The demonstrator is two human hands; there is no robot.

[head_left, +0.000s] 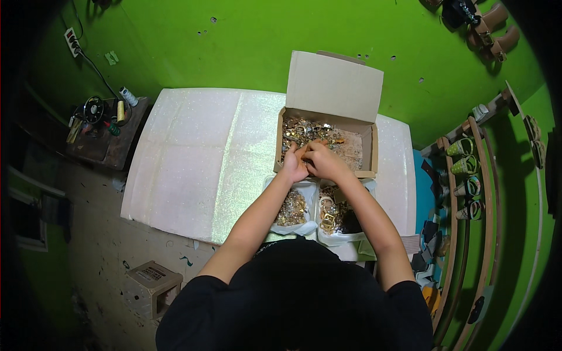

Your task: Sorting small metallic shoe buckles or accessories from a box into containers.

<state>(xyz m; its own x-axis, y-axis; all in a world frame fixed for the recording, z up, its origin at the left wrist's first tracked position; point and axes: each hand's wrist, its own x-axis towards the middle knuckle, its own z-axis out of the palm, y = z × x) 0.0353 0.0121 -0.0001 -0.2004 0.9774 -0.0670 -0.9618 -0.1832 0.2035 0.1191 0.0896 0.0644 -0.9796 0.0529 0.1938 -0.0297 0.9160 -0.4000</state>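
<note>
My left hand is turned palm up over the near edge of an open cardboard box, its thumb apart and its fingers stretched out. Whatever may lie in that palm is too small to make out. Beside it, my right hand has its fingertips pinched together against the left palm, hiding anything between them. Inside the box, a heap of small shiny gold and silver metal pieces, some like buckles, fills mostly the left side.
Near me stand a white tray of small metal bits and another white tray with gold buckles. All rest on a shimmery white table cover. A wooden rack with sandals stands right; a sewing machine, left.
</note>
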